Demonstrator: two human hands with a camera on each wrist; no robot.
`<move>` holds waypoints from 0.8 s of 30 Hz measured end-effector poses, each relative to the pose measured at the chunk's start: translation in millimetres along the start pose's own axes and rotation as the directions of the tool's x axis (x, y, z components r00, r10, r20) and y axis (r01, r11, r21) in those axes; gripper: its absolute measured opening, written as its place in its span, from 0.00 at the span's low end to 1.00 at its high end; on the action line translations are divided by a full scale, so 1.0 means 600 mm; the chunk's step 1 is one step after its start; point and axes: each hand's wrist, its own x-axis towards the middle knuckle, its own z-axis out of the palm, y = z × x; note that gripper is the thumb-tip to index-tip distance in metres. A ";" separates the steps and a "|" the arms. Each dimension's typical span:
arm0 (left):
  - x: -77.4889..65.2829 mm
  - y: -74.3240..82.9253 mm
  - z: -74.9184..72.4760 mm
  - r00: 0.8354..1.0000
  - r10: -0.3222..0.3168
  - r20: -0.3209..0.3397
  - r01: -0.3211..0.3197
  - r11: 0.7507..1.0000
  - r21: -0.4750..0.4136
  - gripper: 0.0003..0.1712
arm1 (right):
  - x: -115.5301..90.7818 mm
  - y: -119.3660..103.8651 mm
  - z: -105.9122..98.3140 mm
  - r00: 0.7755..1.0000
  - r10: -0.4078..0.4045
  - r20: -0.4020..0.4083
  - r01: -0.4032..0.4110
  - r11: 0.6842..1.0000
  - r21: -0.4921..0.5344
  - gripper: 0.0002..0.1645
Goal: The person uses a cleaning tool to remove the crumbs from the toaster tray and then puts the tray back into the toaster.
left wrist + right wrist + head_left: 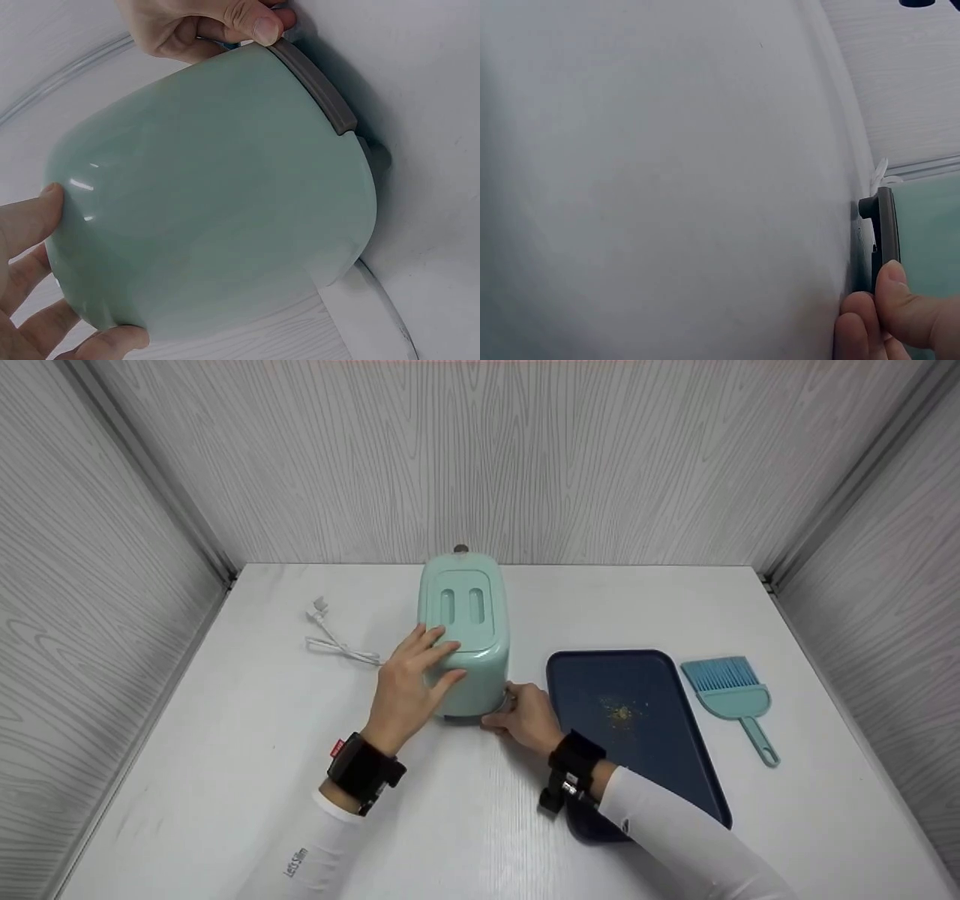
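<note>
A mint-green toaster [480, 682] stands on the white table, its near end toward me. Two elongated recesses show in its top panel. My left hand [405, 690] rests at the upper near edge with fingers spread over the top; in the left wrist view its fingertips [124, 337] touch the rounded green shell. Low at the near right corner, my right hand [529, 718] pinches a dark grey crumb tray [319, 86] at the base. The right wrist view shows that thumb [894, 289] on the grey edge, with the fingers under it.
A navy tray [637, 780] lies to the right, with a small heap of crumbs [621, 713] on it; my right forearm crosses it. Farther right lies a teal hand brush [735, 701]. The toaster's white cord and plug [319, 615] lie to its left. Grey panels [480, 457] enclose the table.
</note>
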 end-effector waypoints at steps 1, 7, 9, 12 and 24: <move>0.000 0.000 0.000 1.000 0.000 -0.001 0.000 1.000 0.000 0.23 | 0.000 0.000 0.000 1.000 -0.004 0.004 0.004 1.000 0.002 0.29; 0.000 0.000 0.001 1.000 0.002 -0.002 -0.002 1.000 -0.005 0.23 | 0.000 0.002 0.001 1.000 -0.022 0.004 0.022 1.000 0.001 0.26; 0.000 0.001 0.001 1.000 0.002 -0.001 -0.002 1.000 -0.001 0.23 | 0.000 0.002 0.002 1.000 -0.024 0.004 0.024 1.000 0.009 0.24; 0.000 0.001 0.000 1.000 -0.001 0.004 0.001 1.000 0.001 0.23 | 0.000 0.003 0.003 1.000 -0.021 0.004 0.021 1.000 0.023 0.22; 0.001 0.001 0.000 1.000 -0.015 0.010 0.016 1.000 -0.016 0.24 | 0.001 0.005 -0.002 0.996 0.077 0.047 -0.082 0.990 0.118 0.44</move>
